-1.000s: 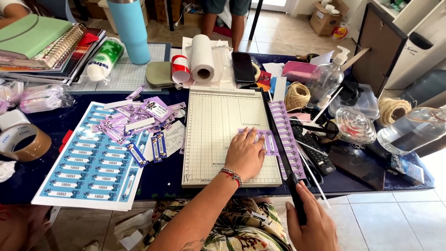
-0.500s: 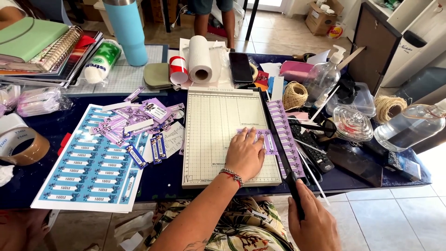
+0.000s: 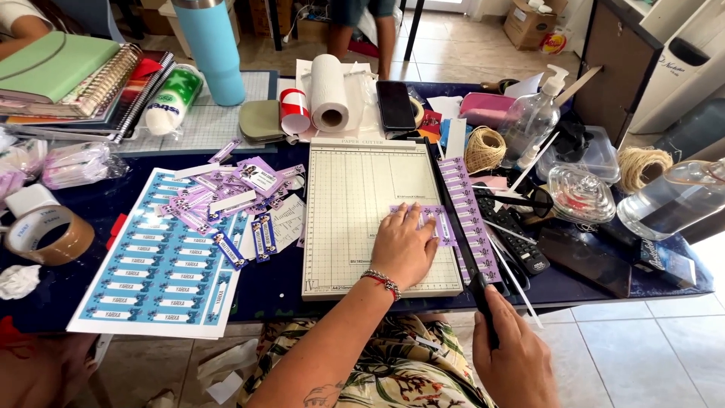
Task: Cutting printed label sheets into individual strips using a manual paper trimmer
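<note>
The left hand (image 3: 404, 245) lies flat, fingers spread, on the paper cutter (image 3: 355, 219), pressing a purple label strip (image 3: 423, 214) against the gridded board near its right edge (the strip pokes out beyond the fingertips toward the blade). The right hand (image 3: 513, 359), below the edge of the surface, has its grip clamped on the black handle of the cutter arm (image 3: 462, 227), which lies low along the board's right side. Just past the arm sits another purple strip (image 3: 472, 219). Left of the cutter, a blue label sheet (image 3: 151, 272) and cut purple labels (image 3: 226, 193) rest on the dark surface (image 3: 272, 283).
</note>
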